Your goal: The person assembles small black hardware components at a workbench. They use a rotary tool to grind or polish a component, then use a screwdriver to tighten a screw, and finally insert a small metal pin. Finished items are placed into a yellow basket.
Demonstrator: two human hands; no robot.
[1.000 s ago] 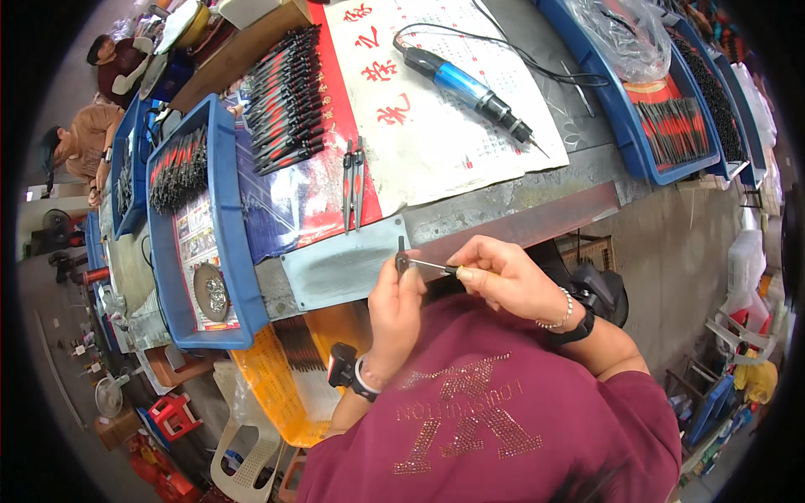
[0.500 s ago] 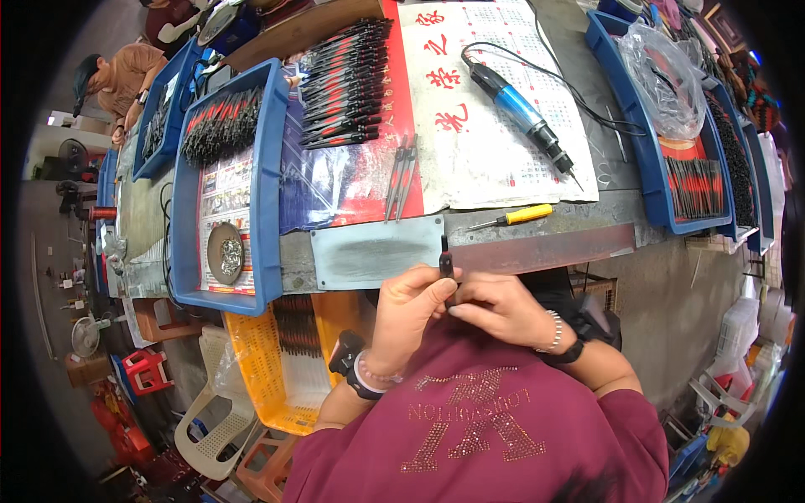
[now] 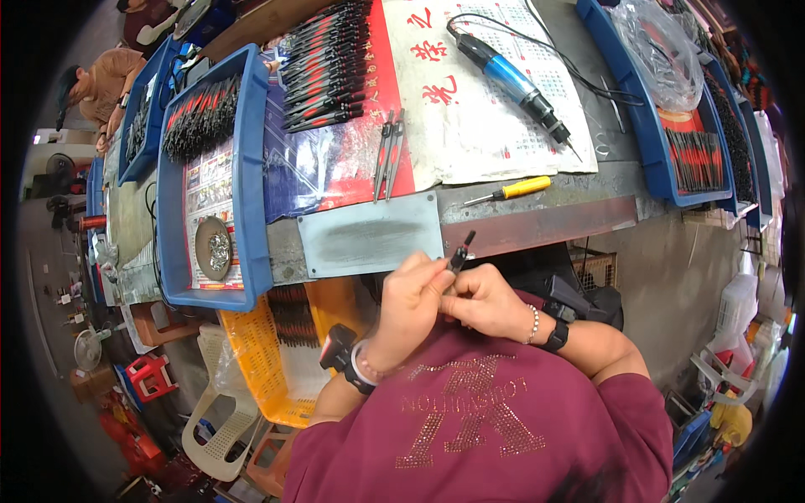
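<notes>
Both hands meet in front of my chest at the bench edge. My left hand (image 3: 412, 300) is closed around a slim black-and-red pen-shaped piece (image 3: 462, 250), whose dark tip points up and to the right. Against its lower part, my right hand (image 3: 488, 303) is closed with fingertips pinched; the fingers hide that end. Just beyond lies a grey metal plate (image 3: 369, 239) with a dark smudge. Two similar slim pieces (image 3: 389, 157) rest on the red sheet, and a stacked pile of them (image 3: 325, 71) lies farther back.
A yellow-handled screwdriver (image 3: 524, 187) and a corded blue power screwdriver (image 3: 516, 88) lie to the right. Blue bins stand left (image 3: 255, 176) and right (image 3: 625, 92). The left one holds a round dish (image 3: 201, 250) of small shiny parts. Below is a yellow crate (image 3: 243, 369); a person (image 3: 107, 80) works far left.
The held piece has gone from upright to tilted right, and my right hand's fingers have drawn in closer around its lower end. The whole view has shifted slightly.
</notes>
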